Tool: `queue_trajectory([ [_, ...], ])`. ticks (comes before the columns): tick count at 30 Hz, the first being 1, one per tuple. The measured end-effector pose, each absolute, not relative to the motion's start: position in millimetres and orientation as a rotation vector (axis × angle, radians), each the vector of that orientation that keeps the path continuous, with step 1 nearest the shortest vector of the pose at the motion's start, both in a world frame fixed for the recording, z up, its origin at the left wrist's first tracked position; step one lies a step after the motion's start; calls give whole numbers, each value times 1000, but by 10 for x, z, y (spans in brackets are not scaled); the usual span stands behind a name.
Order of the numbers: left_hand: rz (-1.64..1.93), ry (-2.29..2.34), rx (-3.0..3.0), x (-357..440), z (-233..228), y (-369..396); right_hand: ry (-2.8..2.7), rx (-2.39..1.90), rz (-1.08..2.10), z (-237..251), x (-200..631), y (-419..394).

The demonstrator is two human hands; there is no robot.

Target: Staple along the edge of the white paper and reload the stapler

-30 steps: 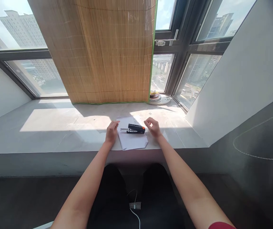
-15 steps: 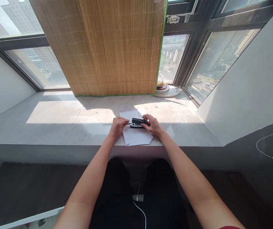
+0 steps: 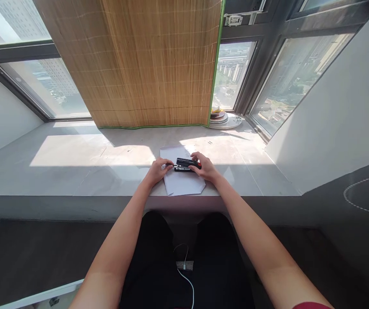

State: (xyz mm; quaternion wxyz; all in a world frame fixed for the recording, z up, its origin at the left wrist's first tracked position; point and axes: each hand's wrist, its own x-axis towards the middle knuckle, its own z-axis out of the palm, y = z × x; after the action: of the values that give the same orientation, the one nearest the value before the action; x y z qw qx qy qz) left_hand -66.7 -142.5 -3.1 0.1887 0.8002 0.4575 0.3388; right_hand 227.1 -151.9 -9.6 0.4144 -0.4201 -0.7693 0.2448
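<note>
- Cable point(image 3: 186, 281): a white lead lies across the person's lap, below the table point(image 3: 74, 180) edge; a knee shift could snag it and jolt the arms
- Paper point(image 3: 184, 182): a white sheet lies flat at the near edge of the table, its near corner reaching the rim; it appears unweighted except by the stapler, so a sideways pull could slide it off the edge
- Left hand point(image 3: 157, 170): fingers curled, tips touching the metal front end of the stapler point(image 3: 186, 164); whether it grips or only steadies cannot be told. Fingertips close to the mouth risk a pinch if the tool is pressed shut
- Right hand point(image 3: 204, 167): closed around the rear, orange-tipped end of the stapler, which rests on the paper's far half. Uneven pressure could tip the tool
- Stacked plates point(image 3: 220, 118): they sit by the window corner, well apart from both hands; low risk
- Bamboo blind point(image 3: 148, 64): hard sun patches beside it could hinder sight of small parts
</note>
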Motion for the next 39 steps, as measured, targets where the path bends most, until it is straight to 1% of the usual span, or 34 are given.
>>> queue_trajectory([
  [11, 960, 1254, 2251, -679, -43, -1407, -2037, -998, 574, -152, 2253, -1482],
  [15, 1065, 1170, 2178, -701, -16, -1458, -1875, -1040, 591, -145, 2307, -1463],
  [19, 1144, 995, 2055, -730, 8, -1508, -1749, -970, 717, -82, 2361, -1490],
  [23, 1109, 875, 2225, -697, -5, -1462, -1910, -820, 817, -36, 2343, -1550],
  [26, 1079, 894, 2423, -595, -26, -1403, -2030, -744, 814, -18, 2323, -1584],
  [30, 962, 972, 2495, -435, 5, -1394, -2055, -769, 750, 28, 2323, -1622],
  [33, 947, 928, 2464, -390, 135, -1338, -1945, -868, 661, 40, 2331, -1629],
  [35, 1051, 989, 2397, -375, 252, -1185, -1747, -1005, 503, -3, 2359, -1593],
  [37, 1150, 1146, 2322, -324, 340, -926, -1473, -1186, 298, -94, 2425, -1516],
  [39, 1074, 1263, 2336, -212, 356, -619, -1230, -1332, 138, -214, 2527, -1417],
])
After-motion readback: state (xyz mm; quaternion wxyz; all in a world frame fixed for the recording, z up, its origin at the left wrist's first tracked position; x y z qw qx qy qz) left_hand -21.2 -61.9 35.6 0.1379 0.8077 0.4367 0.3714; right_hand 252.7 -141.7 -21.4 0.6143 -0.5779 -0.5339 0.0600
